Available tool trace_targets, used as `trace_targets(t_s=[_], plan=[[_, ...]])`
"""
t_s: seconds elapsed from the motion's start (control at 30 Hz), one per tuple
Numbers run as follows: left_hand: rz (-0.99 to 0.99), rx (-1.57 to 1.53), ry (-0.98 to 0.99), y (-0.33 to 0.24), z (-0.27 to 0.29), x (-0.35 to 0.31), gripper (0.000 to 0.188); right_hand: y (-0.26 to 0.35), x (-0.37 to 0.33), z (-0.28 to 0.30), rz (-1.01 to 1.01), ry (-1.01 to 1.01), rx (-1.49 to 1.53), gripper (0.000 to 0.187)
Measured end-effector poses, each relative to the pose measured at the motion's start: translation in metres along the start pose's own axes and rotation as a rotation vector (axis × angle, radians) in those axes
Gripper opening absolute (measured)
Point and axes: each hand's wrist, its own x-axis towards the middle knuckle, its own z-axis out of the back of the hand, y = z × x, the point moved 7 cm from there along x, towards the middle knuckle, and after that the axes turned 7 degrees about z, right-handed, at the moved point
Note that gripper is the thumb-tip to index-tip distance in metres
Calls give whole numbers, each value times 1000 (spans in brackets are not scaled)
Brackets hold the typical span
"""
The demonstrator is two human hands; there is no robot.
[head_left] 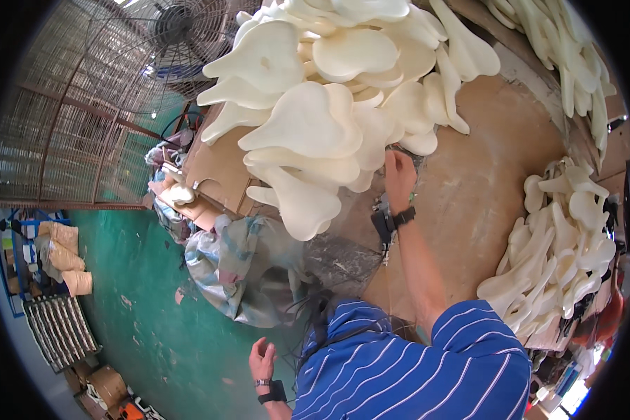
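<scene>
Brown worktop [469, 189], right hand [399, 175] at foam-piece pile [315, 126] edge

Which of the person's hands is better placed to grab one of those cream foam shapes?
Probably the right hand: it is already at the edge of the foam pile. The left hand hangs low, empty, over the green floor.

"What colour are those foam shapes [308, 126] by your right hand [399, 178]?"

"Creamy white, all of them. Your table [469, 196] is brown."

"And your shirt [434, 364]?"

"Blue with thin white stripes (the floor [154, 308] is green)."
</scene>
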Motion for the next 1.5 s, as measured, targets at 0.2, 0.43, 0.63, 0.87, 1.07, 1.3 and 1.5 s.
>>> trace_targets(t_s=[0.2, 0.43, 0.63, 0.87, 1.07, 1.3, 1.5], plan=[[37, 26, -16, 17, -3, -1, 50, 37, -102, -23, -94, 420, -3, 37], [6, 28, -23, 3, -2, -5, 49, 17, -125, -59, -294, 596, 136, 40], [-120, -168, -20, -46, -6, -23, 46, 89, -156, -38, -566, 958, 438, 32], [-462, -534, 249, -184, -38, -72, 72, 162, -227, -16, -616, 1181, 649, 25], [-529, -318, 151, -229, -39, -108, 74, 179, -236, -12, -586, 1297, 606, 27], [-478, -285, 168, -222, -51, -92, 63, 167, -211, -22, -546, 1271, 477, 25], [-354, -92, 130, -199, -53, -78, 62, 84, -137, -43, -157, 808, 152, 25]])
